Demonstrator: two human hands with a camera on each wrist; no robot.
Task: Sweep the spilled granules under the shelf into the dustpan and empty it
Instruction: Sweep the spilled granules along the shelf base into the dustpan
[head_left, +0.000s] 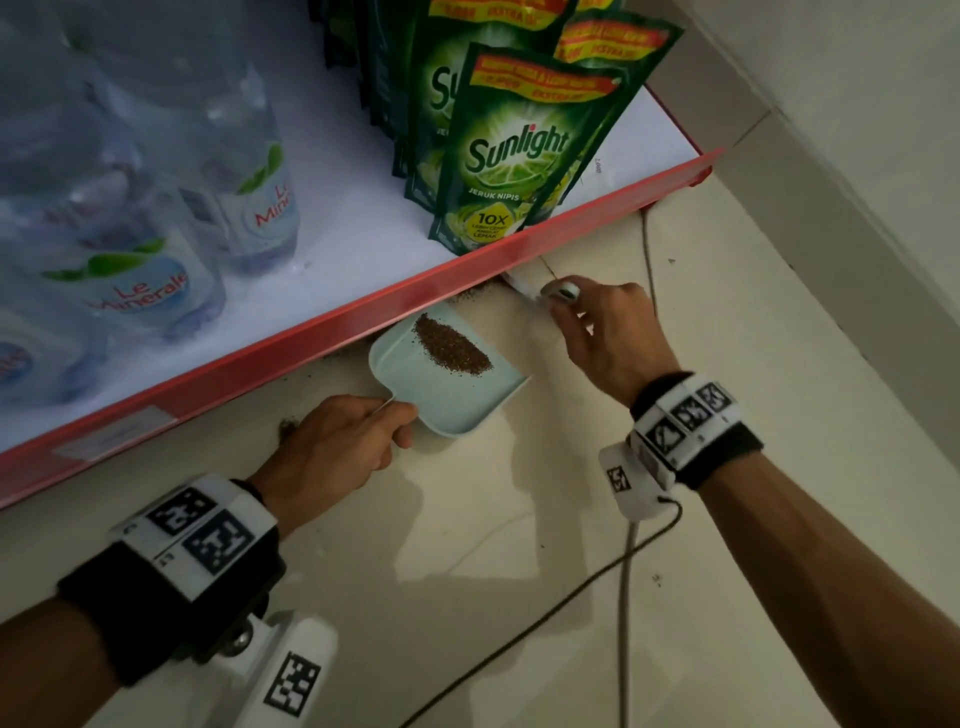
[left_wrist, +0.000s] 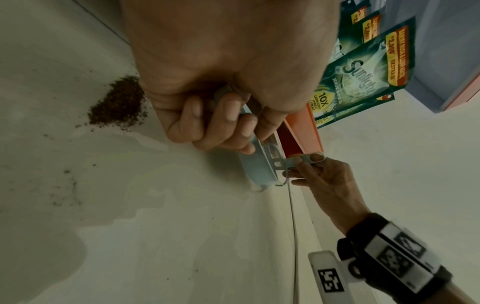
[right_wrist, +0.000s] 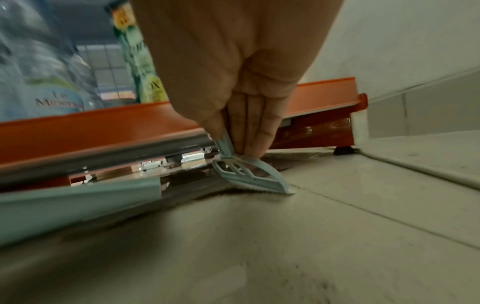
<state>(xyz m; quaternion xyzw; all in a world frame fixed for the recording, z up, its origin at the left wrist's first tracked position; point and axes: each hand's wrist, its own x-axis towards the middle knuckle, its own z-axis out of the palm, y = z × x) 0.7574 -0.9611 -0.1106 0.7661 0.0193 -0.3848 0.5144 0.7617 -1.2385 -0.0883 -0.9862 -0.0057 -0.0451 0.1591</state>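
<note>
Granules (head_left: 453, 344) in dustpan (head_left: 457, 402), beside left hand (head_left: 337, 441)

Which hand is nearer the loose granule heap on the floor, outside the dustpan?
Left. The left hand grips the dustpan handle right beside the granule heap. The right hand holds the brush beyond the pan's far side, at the shelf edge.

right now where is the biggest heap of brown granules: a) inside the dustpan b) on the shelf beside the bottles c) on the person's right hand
a: the granules lie in a long heap on the dustpan floor, which the left hand grips by its handle.
</note>
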